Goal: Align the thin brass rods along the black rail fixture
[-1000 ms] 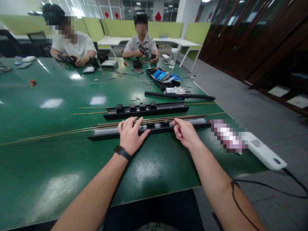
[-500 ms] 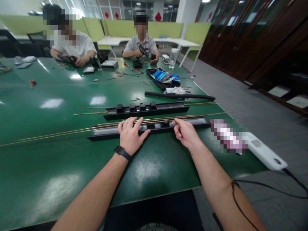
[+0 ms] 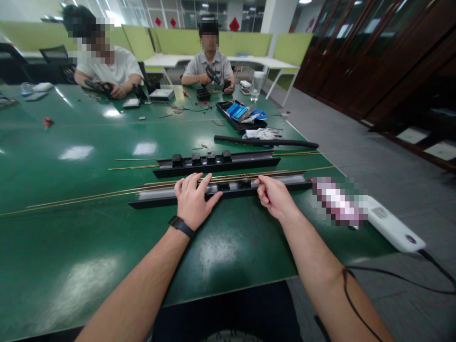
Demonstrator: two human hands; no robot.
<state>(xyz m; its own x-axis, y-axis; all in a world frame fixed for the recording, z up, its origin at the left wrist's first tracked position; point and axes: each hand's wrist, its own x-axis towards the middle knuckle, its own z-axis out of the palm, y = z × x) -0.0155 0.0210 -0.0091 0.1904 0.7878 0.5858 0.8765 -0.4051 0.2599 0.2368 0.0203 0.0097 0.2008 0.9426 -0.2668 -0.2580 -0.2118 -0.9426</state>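
In front of me on the green table lies a long black channel [image 3: 238, 192] with a pale inner floor. Thin brass-coloured rods [image 3: 228, 179] run lengthwise over it and stick out far to the left. My left hand [image 3: 194, 194] spans the channel, thumb on the near wall and fingers across the rods and far side, gripping it. Toward its right half, my right hand [image 3: 274, 194] is closed in a pinch at the inside of the channel; whatever its fingertips hold is hidden. Small dark blocks [image 3: 245, 183] sit inside between my hands.
Behind lies a second black channel [image 3: 217, 167] with several black blocks on it. Farther back are a black foam-like strip [image 3: 299, 143], gloves [image 3: 263, 134] and a black tray [image 3: 242, 126]. A white corded device [image 3: 394, 225] is at right. Two people sit opposite with power tools.
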